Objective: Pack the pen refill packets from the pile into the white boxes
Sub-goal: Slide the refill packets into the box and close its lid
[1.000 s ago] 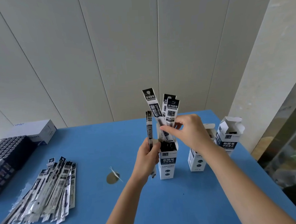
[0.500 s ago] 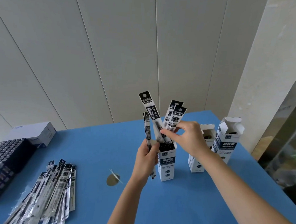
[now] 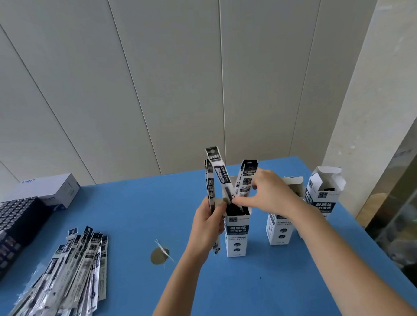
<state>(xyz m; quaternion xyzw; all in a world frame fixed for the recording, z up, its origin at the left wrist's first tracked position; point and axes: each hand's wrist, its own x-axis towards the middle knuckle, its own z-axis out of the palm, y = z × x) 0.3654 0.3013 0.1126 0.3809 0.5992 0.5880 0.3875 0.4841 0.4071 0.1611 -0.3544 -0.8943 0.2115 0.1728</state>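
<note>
A tall white box point(image 3: 237, 236) stands open-topped at the table's middle, with black refill packets inside. My left hand point(image 3: 207, 222) grips its left side and also holds one upright refill packet point(image 3: 210, 182) against it. My right hand point(image 3: 268, 193) is over the box mouth, pinching a packet point(image 3: 246, 177) that leans right, partly inside the box. A third packet point(image 3: 218, 167) sticks up from the box, tilted left. The pile of refill packets point(image 3: 71, 278) lies flat at the left front. Two more open white boxes point(image 3: 280, 226) point(image 3: 324, 195) stand to the right.
The blue table point(image 3: 270, 287) ends at the right, with glass beyond. A black carton point(image 3: 10, 228) and a white carton point(image 3: 49, 190) sit at the far left. A brown round spot with a white scrap point(image 3: 160, 254) lies between pile and box.
My right hand has pushed its packets lower into the middle box, and they lean further right. My left hand keeps its grip on the box and its packet.
</note>
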